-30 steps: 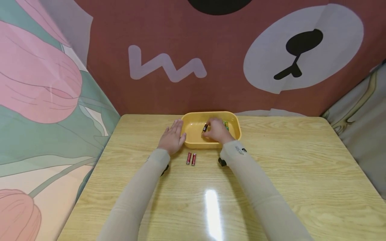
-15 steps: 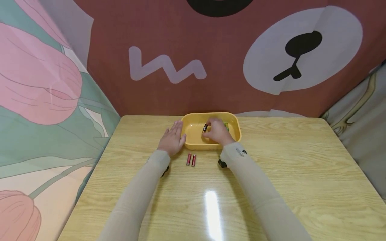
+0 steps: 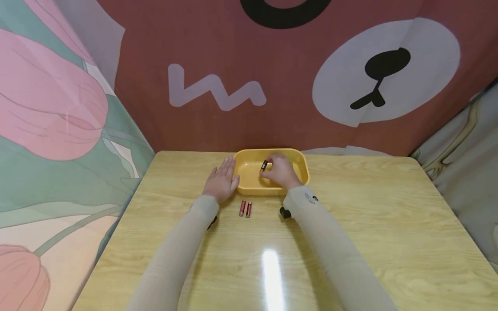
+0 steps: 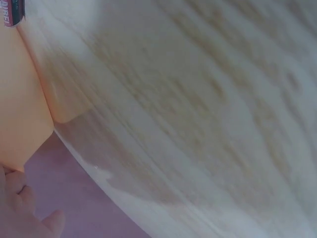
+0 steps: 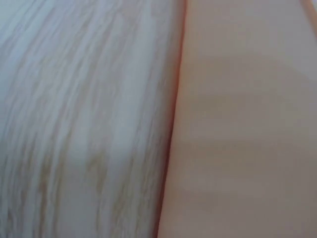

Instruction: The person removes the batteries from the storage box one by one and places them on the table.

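A yellow tray [image 3: 249, 191] stands near the back edge of the wooden table. My right hand [image 3: 283, 170] is inside it and pinches a small black battery [image 3: 264, 166] between thumb and fingers. My left hand [image 3: 221, 180] lies with straight fingers against the tray's left side; in the left wrist view its fingers [image 4: 29, 208] show beside the tray wall [image 4: 20, 94]. Partly hidden behind my right hand is a small green thing [image 3: 291, 164] in the tray. Two red batteries [image 3: 242, 208] lie side by side in front of the tray.
The light wooden table [image 3: 369, 224] extends to both sides and toward me. Behind it hangs a brown printed cloth [image 3: 233, 129], with a floral cloth [image 3: 58, 108] at the left. The right wrist view shows only the tray wall [image 5: 242, 124] and tabletop [image 5: 89, 99].
The head view has shifted slightly, so the tray sits a little lower. Both hands keep their places, and my right hand still pinches the black battery.
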Available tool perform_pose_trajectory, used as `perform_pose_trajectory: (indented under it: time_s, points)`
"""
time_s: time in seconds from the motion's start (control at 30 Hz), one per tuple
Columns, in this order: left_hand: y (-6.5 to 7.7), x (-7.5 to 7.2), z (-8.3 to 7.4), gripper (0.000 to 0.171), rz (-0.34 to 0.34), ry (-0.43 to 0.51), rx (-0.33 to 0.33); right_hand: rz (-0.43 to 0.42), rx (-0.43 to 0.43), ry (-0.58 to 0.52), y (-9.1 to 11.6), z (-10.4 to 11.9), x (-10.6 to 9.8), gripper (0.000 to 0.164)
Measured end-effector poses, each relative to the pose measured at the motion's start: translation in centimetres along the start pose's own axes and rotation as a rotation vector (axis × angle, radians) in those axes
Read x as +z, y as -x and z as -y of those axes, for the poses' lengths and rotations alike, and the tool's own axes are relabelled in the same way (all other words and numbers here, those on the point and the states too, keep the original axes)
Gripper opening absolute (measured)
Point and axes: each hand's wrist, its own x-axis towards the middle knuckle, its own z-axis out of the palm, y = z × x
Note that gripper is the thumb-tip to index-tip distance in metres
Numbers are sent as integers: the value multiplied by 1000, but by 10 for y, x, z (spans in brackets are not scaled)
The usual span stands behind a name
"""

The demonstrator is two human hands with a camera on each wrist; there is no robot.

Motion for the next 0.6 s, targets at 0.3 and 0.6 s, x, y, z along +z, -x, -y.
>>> perform_pose_trajectory:
  time_s: [0.3,0.6]
  points:
    - [1,1,1,67,4,-1,4,8,-16,-36,9,5,-4,60]
    - [1,1,1,66,5,11,13,6,-67,-89,25,8,-14,56]
